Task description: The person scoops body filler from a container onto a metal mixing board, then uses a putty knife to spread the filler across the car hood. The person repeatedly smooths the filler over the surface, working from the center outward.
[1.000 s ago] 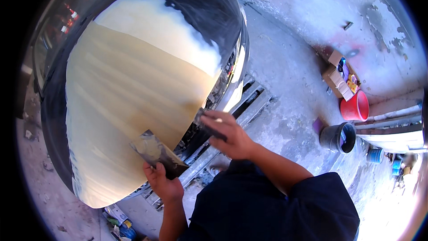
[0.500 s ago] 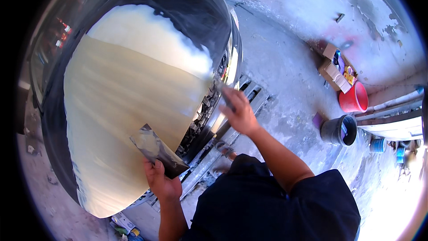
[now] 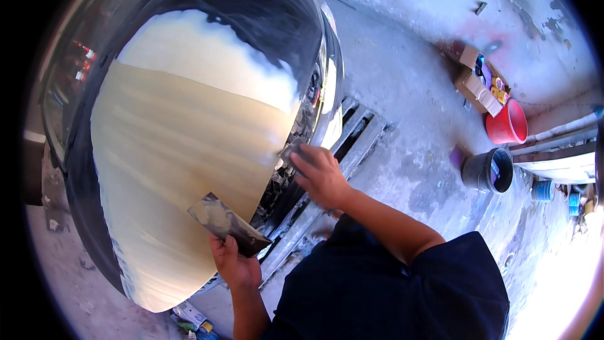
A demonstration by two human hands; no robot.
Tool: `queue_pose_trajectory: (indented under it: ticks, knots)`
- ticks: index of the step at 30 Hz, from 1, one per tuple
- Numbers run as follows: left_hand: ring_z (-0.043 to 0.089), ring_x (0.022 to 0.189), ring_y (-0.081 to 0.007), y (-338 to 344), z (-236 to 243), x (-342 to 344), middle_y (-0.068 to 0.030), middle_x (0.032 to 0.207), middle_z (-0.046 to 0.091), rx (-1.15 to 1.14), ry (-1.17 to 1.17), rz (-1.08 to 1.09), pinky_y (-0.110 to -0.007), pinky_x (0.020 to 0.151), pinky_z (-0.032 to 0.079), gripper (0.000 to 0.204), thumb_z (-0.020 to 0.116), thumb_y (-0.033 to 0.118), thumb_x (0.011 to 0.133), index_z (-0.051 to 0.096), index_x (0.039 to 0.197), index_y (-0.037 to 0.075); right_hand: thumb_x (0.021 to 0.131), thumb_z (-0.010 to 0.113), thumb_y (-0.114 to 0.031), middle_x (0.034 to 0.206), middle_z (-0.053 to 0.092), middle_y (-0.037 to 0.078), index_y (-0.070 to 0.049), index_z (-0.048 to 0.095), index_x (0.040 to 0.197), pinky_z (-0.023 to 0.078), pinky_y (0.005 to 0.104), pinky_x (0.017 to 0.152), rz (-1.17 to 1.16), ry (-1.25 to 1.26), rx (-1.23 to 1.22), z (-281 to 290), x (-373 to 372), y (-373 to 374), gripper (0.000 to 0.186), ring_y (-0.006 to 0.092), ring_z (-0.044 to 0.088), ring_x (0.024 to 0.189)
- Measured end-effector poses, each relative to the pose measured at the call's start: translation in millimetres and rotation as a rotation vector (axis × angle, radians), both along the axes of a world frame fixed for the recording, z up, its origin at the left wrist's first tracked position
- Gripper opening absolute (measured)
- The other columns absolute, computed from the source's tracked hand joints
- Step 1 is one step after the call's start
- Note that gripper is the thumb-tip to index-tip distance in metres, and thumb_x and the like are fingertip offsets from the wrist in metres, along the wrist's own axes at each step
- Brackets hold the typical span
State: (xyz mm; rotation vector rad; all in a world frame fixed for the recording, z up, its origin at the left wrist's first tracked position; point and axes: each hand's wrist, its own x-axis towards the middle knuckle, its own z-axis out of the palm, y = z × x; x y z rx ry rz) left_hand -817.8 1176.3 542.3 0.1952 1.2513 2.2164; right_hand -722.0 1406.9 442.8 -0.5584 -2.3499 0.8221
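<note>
A car hood (image 3: 270, 9), dark at its far and left margins, carries a broad cream layer of body filler (image 3: 170, 145), paler at the far end. My left hand (image 3: 238, 264) grips a rectangular putty board (image 3: 221, 217) with filler smeared on it, thumb on top, over the hood's near right part. In my right hand (image 3: 324, 176) is a small dark spreader (image 3: 292, 150), held at the hood's front edge by the open grille area. Its blade is slightly blurred; whether it touches the filler I cannot tell.
Slatted boards (image 3: 362, 135) lie on the floor by the car's front. Farther right stand a black bucket (image 3: 487, 171), a red bucket (image 3: 507, 123) and an open cardboard box (image 3: 481, 85) with small packages against the wall. The windshield (image 3: 85, 56) is at the left.
My right hand with the spreader has moved left and nearer along the hood's front edge. The left hand and putty board have shifted slightly right and down in view.
</note>
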Motion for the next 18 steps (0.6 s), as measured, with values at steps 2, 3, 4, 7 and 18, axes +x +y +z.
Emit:
queue_pose_trajectory:
  ticks: [2,3,4,7,18]
  knots:
    - [0.049,0.115,-0.0228,0.0,-1.2,-0.6,-0.01,0.125,0.049,-0.024,0.007,0.022,-0.041,0.099,0.039,0.038,0.051,0.005,0.089,0.039,0.126,0.004,0.081,0.063,-0.022,0.132,0.04,0.017,-0.016,0.045,0.133,0.039,0.0488,0.095,-0.072,-0.002,-0.024,-1.8,3.0,9.1,0.056,0.0391,0.041,0.114]
    - [0.05,0.115,-0.0229,-0.1,-1.5,0.0,-0.01,0.125,0.049,-0.036,0.009,0.034,-0.041,0.099,0.04,0.038,0.051,0.005,0.089,0.039,0.126,0.005,0.081,0.062,-0.022,0.131,0.04,0.018,-0.014,0.046,0.132,0.038,0.0481,0.095,-0.14,-0.006,-0.026,0.7,-1.0,24.4,0.054,0.0398,0.042,0.113]
    - [0.05,0.115,-0.023,2.4,0.0,-0.2,-0.01,0.125,0.049,-0.033,0.005,0.022,-0.041,0.099,0.04,0.038,0.051,0.005,0.089,0.039,0.125,0.005,0.082,0.062,-0.021,0.131,0.04,0.019,-0.013,0.045,0.132,0.038,0.0476,0.095,-0.173,0.042,-0.041,1.1,-7.5,38.9,0.054,0.0403,0.043,0.112]
    - [0.05,0.114,-0.0234,8.7,5.3,-1.2,-0.0101,0.125,0.05,-0.023,0.001,-0.004,-0.041,0.099,0.04,0.037,0.05,0.005,0.09,0.039,0.125,0.005,0.082,0.061,-0.021,0.13,0.04,0.021,-0.011,0.045,0.132,0.038,0.0464,0.096,-0.2,0.095,-0.112,0.9,-22.8,46.5,0.054,0.0414,0.043,0.112]
    - [0.05,0.115,-0.0244,-21.3,-3.6,-2.3,-0.013,0.124,0.051,0.003,-0.058,-0.018,-0.041,0.1,0.039,0.039,0.054,0.006,0.088,0.042,0.125,0.004,0.089,0.058,-0.023,0.131,0.038,0.017,-0.006,0.044,0.132,0.036,0.0392,0.098,0.282,0.13,-0.538,49.0,21.7,-58.8,0.048,0.0317,0.042,0.118]
